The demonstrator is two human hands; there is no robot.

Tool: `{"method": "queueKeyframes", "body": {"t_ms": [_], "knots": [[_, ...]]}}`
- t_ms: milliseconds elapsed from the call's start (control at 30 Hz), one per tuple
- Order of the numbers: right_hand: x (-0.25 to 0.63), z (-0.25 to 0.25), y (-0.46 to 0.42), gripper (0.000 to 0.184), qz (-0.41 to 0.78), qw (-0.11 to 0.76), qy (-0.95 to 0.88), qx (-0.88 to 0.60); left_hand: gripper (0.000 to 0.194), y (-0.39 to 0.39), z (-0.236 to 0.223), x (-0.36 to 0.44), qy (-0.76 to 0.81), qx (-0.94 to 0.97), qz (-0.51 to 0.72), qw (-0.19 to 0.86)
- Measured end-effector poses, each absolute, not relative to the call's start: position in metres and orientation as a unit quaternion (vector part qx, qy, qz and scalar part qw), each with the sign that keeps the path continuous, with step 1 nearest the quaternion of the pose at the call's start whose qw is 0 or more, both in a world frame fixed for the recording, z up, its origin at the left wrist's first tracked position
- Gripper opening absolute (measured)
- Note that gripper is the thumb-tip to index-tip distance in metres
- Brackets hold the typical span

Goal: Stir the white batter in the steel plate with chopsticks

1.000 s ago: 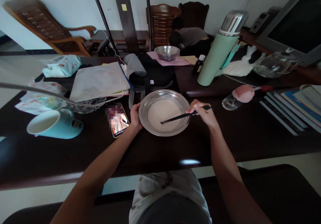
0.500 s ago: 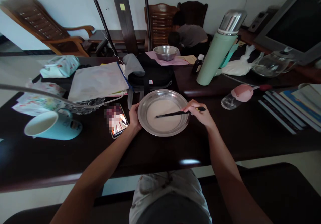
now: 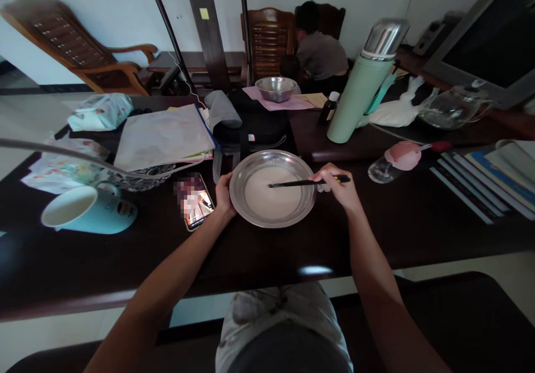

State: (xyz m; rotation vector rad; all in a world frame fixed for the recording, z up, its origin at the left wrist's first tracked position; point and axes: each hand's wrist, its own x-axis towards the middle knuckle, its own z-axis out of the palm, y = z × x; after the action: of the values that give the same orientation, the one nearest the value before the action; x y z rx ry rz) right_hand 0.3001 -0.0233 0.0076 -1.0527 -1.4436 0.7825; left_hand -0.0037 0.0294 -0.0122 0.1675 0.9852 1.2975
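The dish (image 3: 267, 158) is at the middle of the dark surface (image 3: 267, 256), close to its near edge. It is round, of shiny metal, and it contains a pale liquid (image 3: 271, 204). The left hand (image 3: 224, 195) is at the left side of the dish, and its fingers hold the rim there. The right hand (image 3: 336, 186) is at the right side, and its fingers are closed around the black chopsticks (image 3: 295, 183). These cross over the right rim and point to the left, and their tips are at the middle of the liquid; how deep they go, I cannot tell. A small pale thing (image 3: 324, 188) shows just under the right hand, but it is too much hidden to name.

Just left of the left wrist lies the phone (image 3: 199, 208) with its screen lit, and more to the left is a light blue mug (image 3: 104, 214). Beyond the phone lies a pale folder (image 3: 165, 136). On the far side of the dish is a black bag (image 3: 259, 125), and farther a metal bowl (image 3: 276, 94) rests upon pink paper (image 3: 285, 106). To the far right is a green flask (image 3: 355, 102), beside a small dark bottle (image 3: 329, 111). Books (image 3: 493, 180) are piled at the right. Behind the surface, a person (image 3: 324, 55) bends forward near the chairs (image 3: 271, 41).
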Motion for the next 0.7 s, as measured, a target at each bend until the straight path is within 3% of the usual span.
{"method": "queueKeyframes", "body": {"t_ms": [133,267,467,633,700], "knots": [[0.3021,0.0095,-0.0246,0.055,0.357,0.576,-0.592,-0.436,0.01,0.0299,-0.0141,-0.0042,0.431,0.079,0.577,0.689],[0.2972,0.0102,-0.0245,0.049,0.371,0.523,-0.641,-0.422,0.01,0.031,-0.0165,-0.0054,0.433,0.082,0.575,0.689],[0.3017,0.0105,-0.0252,0.053,0.343,0.58,-0.589,-0.446,0.009,0.0313,-0.0168,-0.0049,0.447,0.101,0.585,0.668],[0.2965,0.0108,-0.0248,0.052,0.367,0.523,-0.641,-0.425,0.009,0.0316,-0.0193,-0.0063,0.443,0.106,0.585,0.671],[0.2967,0.0106,-0.0242,0.05,0.346,0.538,-0.629,-0.441,0.01,0.0322,-0.0214,-0.0074,0.438,0.111,0.583,0.675]]}}
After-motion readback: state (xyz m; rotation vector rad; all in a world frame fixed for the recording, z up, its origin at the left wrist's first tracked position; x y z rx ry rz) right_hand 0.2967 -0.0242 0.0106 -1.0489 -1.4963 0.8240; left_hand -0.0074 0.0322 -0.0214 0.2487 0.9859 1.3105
